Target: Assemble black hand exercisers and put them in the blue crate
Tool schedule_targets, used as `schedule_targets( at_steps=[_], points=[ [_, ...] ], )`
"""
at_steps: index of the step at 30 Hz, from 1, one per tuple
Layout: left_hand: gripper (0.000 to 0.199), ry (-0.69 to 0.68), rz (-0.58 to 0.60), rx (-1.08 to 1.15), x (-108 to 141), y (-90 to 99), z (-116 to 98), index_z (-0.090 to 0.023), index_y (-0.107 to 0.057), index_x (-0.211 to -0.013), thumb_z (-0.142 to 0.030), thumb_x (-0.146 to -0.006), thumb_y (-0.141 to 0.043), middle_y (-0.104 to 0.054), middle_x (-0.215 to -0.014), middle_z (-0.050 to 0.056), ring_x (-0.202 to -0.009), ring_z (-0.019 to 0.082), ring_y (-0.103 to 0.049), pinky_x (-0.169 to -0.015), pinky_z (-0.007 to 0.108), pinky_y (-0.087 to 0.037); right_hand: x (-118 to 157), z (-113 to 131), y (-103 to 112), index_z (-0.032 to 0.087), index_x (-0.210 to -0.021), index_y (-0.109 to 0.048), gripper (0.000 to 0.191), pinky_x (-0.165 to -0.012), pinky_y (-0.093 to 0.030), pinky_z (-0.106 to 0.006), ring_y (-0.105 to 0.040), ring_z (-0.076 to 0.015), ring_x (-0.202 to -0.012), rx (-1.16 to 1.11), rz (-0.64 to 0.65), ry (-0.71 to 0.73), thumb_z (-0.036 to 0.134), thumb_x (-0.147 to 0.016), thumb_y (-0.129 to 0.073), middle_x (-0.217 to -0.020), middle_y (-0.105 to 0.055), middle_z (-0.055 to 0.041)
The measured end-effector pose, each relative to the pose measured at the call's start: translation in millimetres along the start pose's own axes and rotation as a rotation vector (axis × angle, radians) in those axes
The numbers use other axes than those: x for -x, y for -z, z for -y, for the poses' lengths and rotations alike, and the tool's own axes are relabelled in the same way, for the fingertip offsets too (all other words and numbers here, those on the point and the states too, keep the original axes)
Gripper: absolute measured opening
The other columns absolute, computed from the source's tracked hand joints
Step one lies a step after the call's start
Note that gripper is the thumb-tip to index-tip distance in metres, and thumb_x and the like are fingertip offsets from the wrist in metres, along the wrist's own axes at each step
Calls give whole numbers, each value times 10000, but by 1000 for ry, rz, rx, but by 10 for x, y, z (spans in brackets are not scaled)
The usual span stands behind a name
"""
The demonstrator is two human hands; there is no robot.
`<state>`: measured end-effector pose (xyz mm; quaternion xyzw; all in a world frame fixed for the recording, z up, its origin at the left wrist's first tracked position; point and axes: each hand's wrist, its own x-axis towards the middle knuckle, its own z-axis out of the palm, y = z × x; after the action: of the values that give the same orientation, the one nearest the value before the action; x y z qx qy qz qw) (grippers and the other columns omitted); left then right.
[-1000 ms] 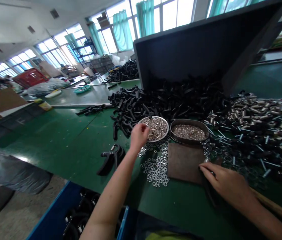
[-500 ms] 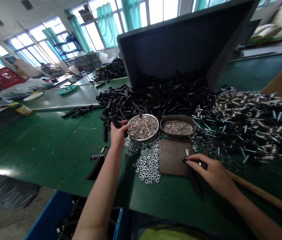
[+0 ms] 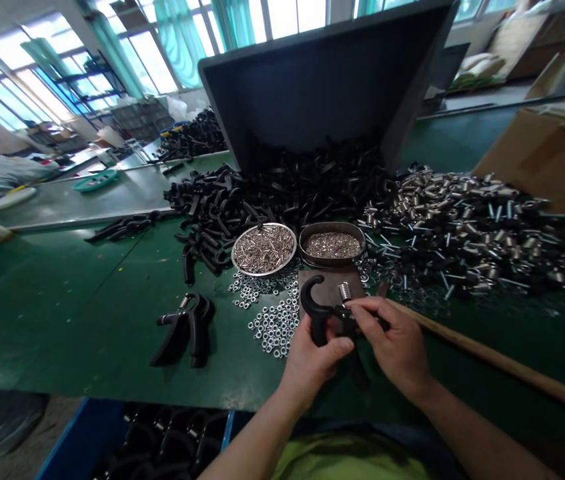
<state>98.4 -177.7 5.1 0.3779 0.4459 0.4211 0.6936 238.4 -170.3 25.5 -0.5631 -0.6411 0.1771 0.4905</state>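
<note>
Black hand-grip exerciser (image 3: 323,312) clamped in my left hand (image 3: 315,360) and right hand (image 3: 387,343); steel nuts (image 3: 275,327) lie just beside, on the green bench (image 3: 62,300).

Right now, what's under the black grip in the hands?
The brown pad lies under the black grip, held by the left hand and right hand. A coiled spring shows above the pad; the pad's near edge is hidden by the grip and hands.

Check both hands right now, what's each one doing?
Left hand: closed, holding a black plastic hand grip.
Right hand: closed, pinching that grip beside its metal coil spring.
</note>
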Motion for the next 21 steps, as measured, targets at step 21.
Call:
schedule_targets(
  at_steps=[21],
  points=[
    [718, 5, -57, -41, -81, 98, -208, -213, -428, -1220, -299, -599, -779, -573, -737, -30, -547, 97, -529, -477, 198, -440, -102, -153, 77, 201, -957, -599, 198, -695, -474, -280, -634, -168, -775, 16, 329, 274, 341, -873, -487, -833, -672, -54]
  ],
)
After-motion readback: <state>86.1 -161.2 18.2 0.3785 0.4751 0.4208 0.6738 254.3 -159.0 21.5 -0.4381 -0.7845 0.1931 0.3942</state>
